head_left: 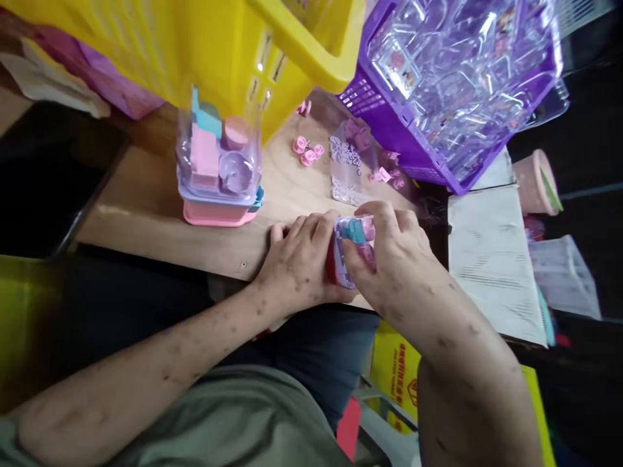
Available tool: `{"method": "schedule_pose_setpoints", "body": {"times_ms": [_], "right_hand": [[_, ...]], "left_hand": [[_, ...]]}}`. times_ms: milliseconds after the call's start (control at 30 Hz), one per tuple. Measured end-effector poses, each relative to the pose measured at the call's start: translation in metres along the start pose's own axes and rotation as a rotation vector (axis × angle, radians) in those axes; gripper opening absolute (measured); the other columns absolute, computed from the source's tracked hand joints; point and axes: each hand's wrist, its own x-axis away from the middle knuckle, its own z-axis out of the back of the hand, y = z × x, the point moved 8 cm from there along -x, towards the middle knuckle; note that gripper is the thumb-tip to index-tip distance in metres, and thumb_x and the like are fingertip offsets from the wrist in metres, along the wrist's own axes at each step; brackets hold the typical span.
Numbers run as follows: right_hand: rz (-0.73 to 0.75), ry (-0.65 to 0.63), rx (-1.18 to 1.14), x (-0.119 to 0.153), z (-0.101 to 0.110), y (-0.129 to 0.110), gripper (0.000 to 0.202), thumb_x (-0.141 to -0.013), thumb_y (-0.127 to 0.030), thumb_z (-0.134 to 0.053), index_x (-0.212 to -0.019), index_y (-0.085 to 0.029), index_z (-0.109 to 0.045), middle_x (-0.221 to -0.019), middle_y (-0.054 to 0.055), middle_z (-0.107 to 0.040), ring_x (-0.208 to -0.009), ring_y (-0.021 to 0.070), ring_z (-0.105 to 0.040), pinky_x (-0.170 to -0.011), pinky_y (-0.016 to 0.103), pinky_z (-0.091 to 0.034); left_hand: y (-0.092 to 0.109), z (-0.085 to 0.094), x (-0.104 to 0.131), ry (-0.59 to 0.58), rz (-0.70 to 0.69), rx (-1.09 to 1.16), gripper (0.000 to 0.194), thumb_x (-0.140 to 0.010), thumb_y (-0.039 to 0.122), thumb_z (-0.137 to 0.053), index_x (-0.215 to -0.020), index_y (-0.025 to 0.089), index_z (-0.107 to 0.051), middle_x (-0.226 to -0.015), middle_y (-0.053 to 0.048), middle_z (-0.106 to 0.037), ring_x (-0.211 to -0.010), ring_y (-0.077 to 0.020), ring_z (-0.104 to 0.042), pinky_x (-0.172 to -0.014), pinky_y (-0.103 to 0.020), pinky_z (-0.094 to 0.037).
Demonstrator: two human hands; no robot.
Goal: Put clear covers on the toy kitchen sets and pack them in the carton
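Note:
At the front edge of the wooden table, a small plastic toy case (344, 275) with a lilac tray lies between my hands. Teal and pink pieces sit inside it. My left hand (304, 259) is closed around the case's left side, where a red-pink base partly shows. From the right, my right hand (396, 259) has its fingers curled over the other side of the case, covering much of it. To the left, a similar toy case (219, 211) stands upright, with a pink base, a clear cover and pink, teal and lilac pieces inside.
A yellow basket (311, 48) stands at the back, beside a purple basket (428, 172) heaped with clear plastic covers. Small pink parts (307, 157) and a clear tray of tiny lilac parts (344, 155) lie behind my hands. White cardboard (491, 259) is at right, a dark panel (53, 175) at left.

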Motion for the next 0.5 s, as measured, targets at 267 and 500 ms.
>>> {"method": "schedule_pose_setpoints", "body": {"times_ms": [267,500], "right_hand": [[0.002,-0.05,0.051,-0.0015,-0.0029,0.0005,0.041,-0.098,-0.036,-0.061,-0.135,-0.019,-0.06,-0.118,0.019,-0.065,-0.105,0.0373,-0.065,-0.098,0.06,-0.059],[0.005,-0.143,0.002,-0.0051,-0.0045,0.0032,0.045,-0.1,-0.036,-0.058,-0.141,-0.017,-0.058,-0.126,0.021,-0.066,-0.12,0.0381,-0.064,-0.107,0.061,-0.057]], "left_hand": [[0.0039,0.0007,-0.0014,-0.071,0.029,0.002,0.105,-0.076,0.052,-0.096,-0.157,0.018,-0.038,-0.161,-0.019,-0.058,-0.147,-0.0388,-0.054,-0.115,-0.056,-0.038],[0.0038,0.0001,-0.0047,-0.065,0.012,0.026,0.112,-0.071,0.054,-0.102,-0.157,0.019,-0.039,-0.158,-0.02,-0.059,-0.147,-0.0423,-0.053,-0.115,-0.057,-0.038]]}}
